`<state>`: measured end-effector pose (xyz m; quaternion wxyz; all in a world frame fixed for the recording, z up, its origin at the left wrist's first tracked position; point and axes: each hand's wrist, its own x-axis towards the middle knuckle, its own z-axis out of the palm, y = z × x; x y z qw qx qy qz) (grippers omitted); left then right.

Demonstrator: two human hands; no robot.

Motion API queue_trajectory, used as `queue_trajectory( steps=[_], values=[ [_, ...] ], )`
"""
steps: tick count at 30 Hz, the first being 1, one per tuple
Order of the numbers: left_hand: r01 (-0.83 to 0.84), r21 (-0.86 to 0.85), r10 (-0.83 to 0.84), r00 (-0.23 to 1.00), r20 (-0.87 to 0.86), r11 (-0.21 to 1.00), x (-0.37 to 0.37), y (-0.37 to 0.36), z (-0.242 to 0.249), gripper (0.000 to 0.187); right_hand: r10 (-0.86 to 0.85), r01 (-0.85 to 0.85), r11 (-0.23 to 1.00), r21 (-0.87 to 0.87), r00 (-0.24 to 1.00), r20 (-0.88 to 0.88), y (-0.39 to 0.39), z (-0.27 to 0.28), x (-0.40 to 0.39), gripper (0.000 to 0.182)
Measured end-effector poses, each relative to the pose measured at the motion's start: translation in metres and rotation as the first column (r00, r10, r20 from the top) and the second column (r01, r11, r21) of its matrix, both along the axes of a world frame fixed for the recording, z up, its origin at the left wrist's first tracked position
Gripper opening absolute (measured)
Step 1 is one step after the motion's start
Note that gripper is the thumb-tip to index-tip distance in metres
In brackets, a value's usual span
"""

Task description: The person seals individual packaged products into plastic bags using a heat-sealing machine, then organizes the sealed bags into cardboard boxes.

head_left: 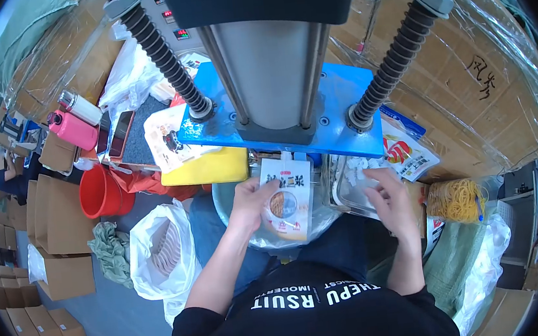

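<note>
My left hand grips the left edge of a white printed pouch, thumb lying on its front. Its top end, with what looks like a small spout, is at the underside of a press with a blue plate. To the right, my right hand hovers at a clear plastic container, fingers apart and nothing visible in them. Small white parts lie inside that container. Below the pouch is a round tub lined with clear plastic, partly hidden by it.
A yellow block and more printed pouches lie left of the press. A red bucket and white sack stand on the floor. Cardboard boxes rise behind; yellow twine sits right. Another person is far left.
</note>
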<state>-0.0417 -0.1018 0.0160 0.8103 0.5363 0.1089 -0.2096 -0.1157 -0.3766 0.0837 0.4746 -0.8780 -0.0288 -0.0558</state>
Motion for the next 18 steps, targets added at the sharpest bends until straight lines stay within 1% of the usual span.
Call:
queue_trajectory(
  steps=[1, 2, 3, 5, 6, 7, 8, 9, 10, 11, 12, 13, 14, 15, 17, 18],
  values=[
    [-0.030, -0.010, 0.030, 1.000, -0.003, 0.999, 0.005, -0.002, -0.002, 0.014, -0.097, 0.086, 0.977, -0.195, 0.994, -0.049, -0.003, 0.008, -0.007, 0.032],
    [-0.037, -0.022, 0.036, 0.999, -0.027, 0.999, 0.007, -0.003, -0.001, 0.013, -0.205, 0.159, 0.909, -0.385, 0.975, -0.081, -0.006, 0.011, -0.014, 0.032],
    [-0.032, -0.019, 0.032, 0.999, -0.032, 0.999, 0.006, -0.005, 0.000, 0.013, -0.209, 0.161, 0.910, -0.383, 0.974, -0.087, -0.010, -0.001, -0.019, 0.032],
    [-0.062, -0.046, 0.062, 0.998, 0.010, 0.997, 0.006, -0.006, 0.000, 0.013, -0.218, 0.190, 0.824, -0.534, 0.976, 0.011, -0.014, -0.034, -0.024, 0.030],
    [-0.064, -0.040, 0.064, 0.998, 0.007, 0.997, 0.007, -0.001, -0.002, 0.013, -0.216, 0.187, 0.827, -0.530, 0.976, 0.007, -0.012, -0.039, -0.021, 0.030],
    [0.048, 0.122, -0.053, 0.998, 0.031, 0.991, 0.011, 0.008, -0.003, 0.016, -0.223, 0.213, 0.855, -0.473, 0.974, 0.035, -0.009, -0.041, -0.016, 0.028],
    [0.153, 0.282, -0.171, 0.985, 0.039, 0.947, 0.018, 0.018, -0.001, 0.019, -0.230, 0.237, 0.880, -0.412, 0.971, 0.067, -0.007, -0.042, -0.010, 0.026],
    [0.177, 0.637, -0.266, 0.963, 0.045, 0.750, 0.027, 0.027, 0.030, 0.025, -0.226, 0.234, 0.883, -0.408, 0.972, 0.069, -0.006, -0.041, -0.005, 0.026],
    [-0.099, 0.803, -0.204, 0.942, 0.265, 0.587, 0.040, 0.044, 0.033, 0.030, -0.249, 0.257, 0.891, -0.375, 0.966, 0.070, -0.005, -0.040, 0.001, 0.025],
    [-0.382, 0.847, -0.199, 0.858, 0.473, 0.369, 0.048, 0.062, 0.032, 0.036, -0.271, 0.278, 0.898, -0.342, 0.960, 0.067, -0.003, -0.040, 0.003, 0.025],
    [-0.382, 0.851, -0.197, 0.860, 0.470, 0.361, 0.050, 0.079, 0.027, 0.036, -0.266, 0.272, 0.902, -0.336, 0.962, 0.063, -0.002, -0.041, 0.003, 0.025],
    [-0.487, 0.859, -0.410, 0.759, 0.506, 0.158, 0.052, 0.094, 0.018, 0.039, -0.285, 0.287, 0.920, -0.269, 0.957, 0.047, -0.003, -0.041, 0.004, 0.026],
    [-0.605, 0.796, -0.610, 0.642, 0.464, -0.031, 0.052, 0.104, 0.006, 0.043, -0.298, 0.298, 0.933, -0.201, 0.954, 0.031, -0.004, -0.041, 0.007, 0.027],
    [-0.682, 0.728, -0.655, 0.580, 0.485, -0.065, 0.036, 0.107, -0.013, 0.053, -0.289, 0.290, 0.937, -0.195, 0.957, 0.035, -0.004, -0.040, 0.009, 0.027],
    [-0.534, 0.840, -0.639, 0.616, 0.461, 0.091, 0.004, 0.105, 0.007, 0.057, -0.328, 0.331, 0.943, -0.036, 0.942, 0.070, -0.005, -0.043, 0.006, 0.031],
    [-0.579, 0.809, -0.639, 0.584, 0.500, 0.104, 0.001, 0.108, 0.003, 0.059, -0.275, 0.286, 0.953, -0.104, 0.955, 0.107, -0.010, -0.046, 0.004, 0.035]
  ],
)
